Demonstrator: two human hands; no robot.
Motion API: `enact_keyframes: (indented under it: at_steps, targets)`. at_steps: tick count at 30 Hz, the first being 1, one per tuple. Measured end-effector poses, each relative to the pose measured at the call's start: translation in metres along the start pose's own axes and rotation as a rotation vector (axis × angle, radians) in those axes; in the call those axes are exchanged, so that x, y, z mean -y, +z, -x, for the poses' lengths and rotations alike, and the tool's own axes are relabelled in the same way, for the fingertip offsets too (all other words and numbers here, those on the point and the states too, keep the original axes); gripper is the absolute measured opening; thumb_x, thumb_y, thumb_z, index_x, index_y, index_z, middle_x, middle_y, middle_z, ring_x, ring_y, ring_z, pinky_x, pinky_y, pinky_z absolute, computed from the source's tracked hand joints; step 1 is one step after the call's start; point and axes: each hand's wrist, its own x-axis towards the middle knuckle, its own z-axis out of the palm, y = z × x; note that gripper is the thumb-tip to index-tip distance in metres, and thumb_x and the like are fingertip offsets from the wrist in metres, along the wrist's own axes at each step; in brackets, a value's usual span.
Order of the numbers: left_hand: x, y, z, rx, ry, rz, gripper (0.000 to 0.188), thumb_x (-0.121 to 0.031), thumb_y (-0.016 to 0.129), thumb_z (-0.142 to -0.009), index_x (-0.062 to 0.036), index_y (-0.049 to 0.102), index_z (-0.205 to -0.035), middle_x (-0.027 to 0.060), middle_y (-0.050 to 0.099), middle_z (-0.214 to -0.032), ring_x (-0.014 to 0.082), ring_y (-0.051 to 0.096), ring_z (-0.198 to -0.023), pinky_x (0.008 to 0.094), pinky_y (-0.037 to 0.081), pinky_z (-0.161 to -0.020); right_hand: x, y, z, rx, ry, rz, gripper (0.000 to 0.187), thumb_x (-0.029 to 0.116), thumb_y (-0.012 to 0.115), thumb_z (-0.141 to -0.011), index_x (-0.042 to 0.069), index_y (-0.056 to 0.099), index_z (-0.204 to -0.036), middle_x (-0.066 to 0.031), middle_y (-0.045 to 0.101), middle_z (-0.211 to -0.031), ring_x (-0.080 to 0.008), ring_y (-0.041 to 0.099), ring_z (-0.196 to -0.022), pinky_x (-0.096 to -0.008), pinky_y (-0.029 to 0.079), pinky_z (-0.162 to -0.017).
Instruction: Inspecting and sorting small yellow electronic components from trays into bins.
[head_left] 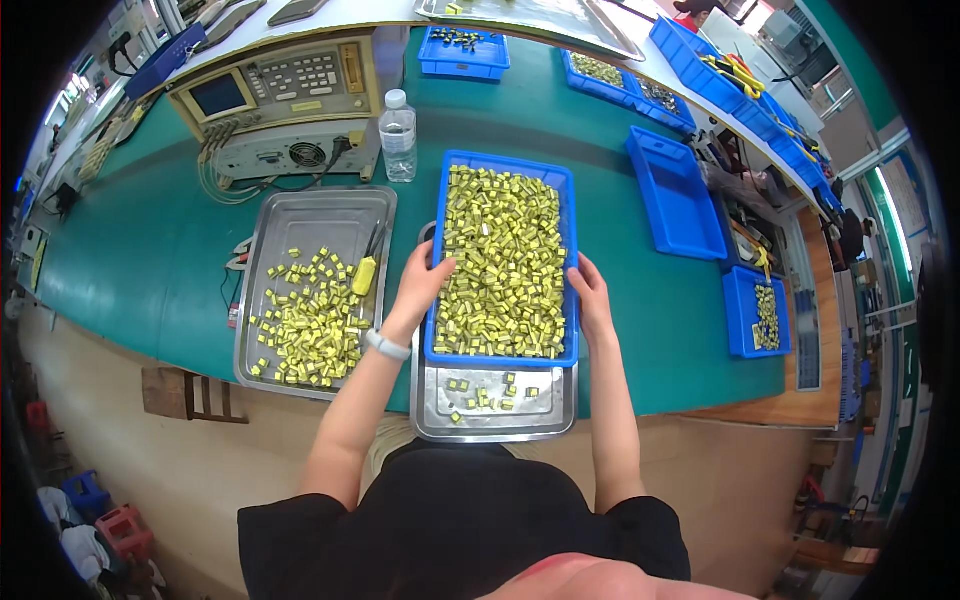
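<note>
My left hand (422, 284) grips the left wall of a blue plastic bin (509, 359), its thumb over the rim. On the opposite wall my right hand (592, 292) is closed, with its thumb near the rim. Small yellow block-shaped components (503, 260) heap up inside the bin. Beneath the bin lies a metal tray (494, 429), mostly covered, with several loose components on its near part. To the left, another metal tray (320, 212) carries a scattered pile of the same yellow pieces. A yellow-handled tool (365, 276) rests along that tray's right side.
Behind the left tray stand a bench instrument (276, 88) with cables and a plastic water bottle (398, 138). At the right are a blue bin (679, 195) and a smaller bin (743, 314) holding components. A raised shelf (385, 13) runs along the back.
</note>
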Motion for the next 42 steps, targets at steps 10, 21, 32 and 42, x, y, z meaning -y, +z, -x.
enact_keyframes:
  at_steps: [10, 21, 32, 42]
  targets:
    - [-0.009, 0.009, -0.011, 0.036, 0.007, 0.324, 0.073, 0.008, 0.054, -0.072, 0.0006, 0.029, -0.140, 0.0140, 0.046, -0.130, 0.0220, 0.049, -0.116, 0.0307, 0.041, -0.098, 0.018, 0.020, -0.001, 0.089, -0.008, -0.160, 0.086, -0.013, 0.053, -0.063, -0.003, 0.031, -0.147, -0.0145, 0.034, -0.152, -0.0250, 0.035, -0.139, -0.0335, 0.029, -0.114]
    - [-0.035, 0.021, -0.027, -0.075, 0.060, 0.426, 0.070, 0.012, 0.049, -0.064, 0.0037, 0.040, -0.133, 0.0125, 0.051, -0.125, 0.0230, 0.052, -0.115, 0.0307, 0.041, -0.100, 0.035, 0.014, -0.025, 0.146, -0.136, -0.266, 0.088, -0.014, 0.051, -0.058, -0.005, 0.034, -0.145, -0.0155, 0.040, -0.148, -0.0256, 0.039, -0.136, -0.0352, 0.030, -0.114]
    - [-0.079, 0.006, -0.017, -0.038, 0.227, 0.325, 0.077, 0.015, 0.045, -0.067, 0.0048, 0.033, -0.142, 0.0113, 0.045, -0.138, 0.0208, 0.045, -0.129, 0.0315, 0.035, -0.107, 0.035, 0.030, -0.035, 0.133, -0.239, -0.376, 0.088, -0.011, 0.054, -0.058, -0.003, 0.035, -0.144, -0.0146, 0.047, -0.142, -0.0260, 0.048, -0.128, -0.0370, 0.039, -0.109]
    - [-0.063, 0.003, 0.014, -0.112, 0.302, 0.338, 0.063, 0.013, 0.046, -0.067, 0.0032, 0.043, -0.129, 0.0097, 0.039, -0.142, 0.0181, 0.042, -0.130, 0.0289, 0.033, -0.106, 0.039, 0.033, -0.020, 0.171, -0.227, -0.360, 0.088, -0.010, 0.057, -0.056, -0.003, 0.039, -0.142, -0.0147, 0.051, -0.138, -0.0268, 0.051, -0.125, -0.0383, 0.039, -0.109]
